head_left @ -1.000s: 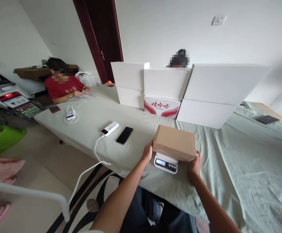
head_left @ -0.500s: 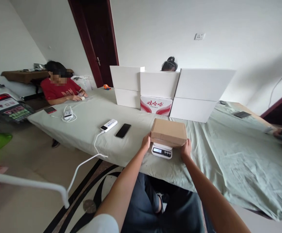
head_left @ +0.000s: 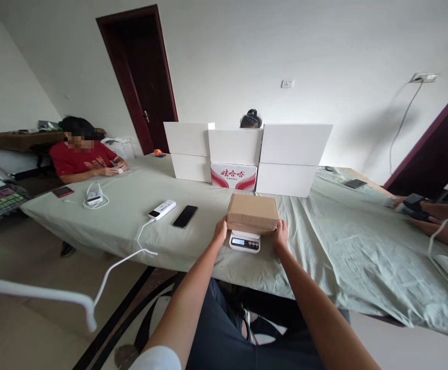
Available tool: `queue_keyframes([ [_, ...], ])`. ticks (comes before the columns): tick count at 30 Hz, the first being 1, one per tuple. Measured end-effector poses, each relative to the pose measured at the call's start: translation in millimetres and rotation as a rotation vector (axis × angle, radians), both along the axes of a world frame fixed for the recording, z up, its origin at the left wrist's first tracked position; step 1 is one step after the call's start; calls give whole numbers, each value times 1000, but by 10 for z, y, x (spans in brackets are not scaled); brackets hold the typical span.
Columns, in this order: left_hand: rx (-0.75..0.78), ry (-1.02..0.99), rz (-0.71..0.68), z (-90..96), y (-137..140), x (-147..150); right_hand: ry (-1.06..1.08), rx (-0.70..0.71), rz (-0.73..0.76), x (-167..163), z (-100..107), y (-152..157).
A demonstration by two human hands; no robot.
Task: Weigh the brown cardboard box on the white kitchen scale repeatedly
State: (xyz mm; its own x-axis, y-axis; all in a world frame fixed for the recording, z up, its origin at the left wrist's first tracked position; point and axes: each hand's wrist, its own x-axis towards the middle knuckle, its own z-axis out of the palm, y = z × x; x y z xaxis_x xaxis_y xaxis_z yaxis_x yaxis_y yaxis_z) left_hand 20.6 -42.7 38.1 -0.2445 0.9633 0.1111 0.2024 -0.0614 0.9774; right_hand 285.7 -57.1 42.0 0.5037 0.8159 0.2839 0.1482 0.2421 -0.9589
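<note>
A brown cardboard box point(head_left: 252, 211) rests on a white digital kitchen scale point(head_left: 245, 243) near the table's front edge. My left hand point(head_left: 219, 230) grips the box at its left side, and my right hand point(head_left: 280, 237) grips it at the right front corner. The fingers are partly hidden behind the box. The scale's small display is lit, but its digits are too small to read. Left of the box, a black phone point(head_left: 185, 216) lies flat beside a white power bank point(head_left: 162, 210) with a cable.
White boxes point(head_left: 289, 144) and a red-and-white printed carton point(head_left: 233, 177) stand stacked behind, with a person's head point(head_left: 251, 119) above them. A person in red point(head_left: 79, 159) handles something small at the left. Another person's arms point(head_left: 435, 216) reach in from the right.
The view has swung to the right, so everything sits further left in the picture. Both hands stay at the sides of the cardboard box, which remains over the scale.
</note>
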Motion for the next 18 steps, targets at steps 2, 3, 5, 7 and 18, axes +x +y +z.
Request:
queue_keyframes([
  [2, -10, 0, 3, -2, 5, -3, 7, -3, 3, 0, 7, 0],
  [3, -13, -1, 3, -8, 11, -6, 10, -5, 4, -1, 11, 0],
  [5, -14, -6, 1, -22, 24, -12, 16, -12, 3, -4, 17, 4],
  [7, -13, -15, -1, -29, 32, -14, 22, -19, 2, -8, 17, 13],
  [18, 4, -59, -5, 3, 23, -9, 104, -25, 27, 20, -99, 104],
])
